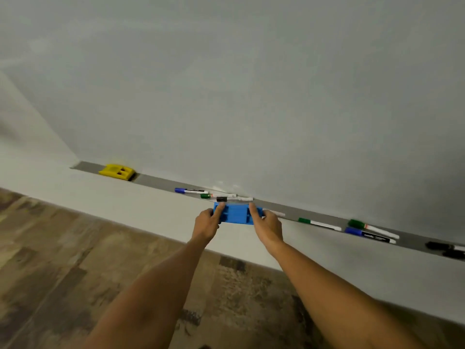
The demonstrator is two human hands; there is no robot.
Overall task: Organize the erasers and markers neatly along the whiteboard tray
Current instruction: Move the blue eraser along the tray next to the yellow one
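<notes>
- The task looks only partly done: the yellow eraser (pixel 117 170) sits alone near the left end of the whiteboard tray (pixel 161 183), which may be its tidy spot.
- Both hands are on the blue eraser (pixel 236 213) at the tray's front edge, mid-tray. The left hand (pixel 206 222) holds its left end, the right hand (pixel 267 222) its right end, fingers curled over the top.
- Just behind it lies a loose cluster: a blue-capped marker (pixel 190 190), a green-capped marker (pixel 216 195) and a black-capped marker (pixel 232 199), overlapping and not lined up.
- To the right, more markers are scattered at differing angles: a green one (pixel 318 223), another green (pixel 372 228), a blue (pixel 368 235), and dark ones (pixel 445 249) at the frame edge, blurred.
- Still to do, by my judgement: set the blue eraser down and straighten or group the markers.
</notes>
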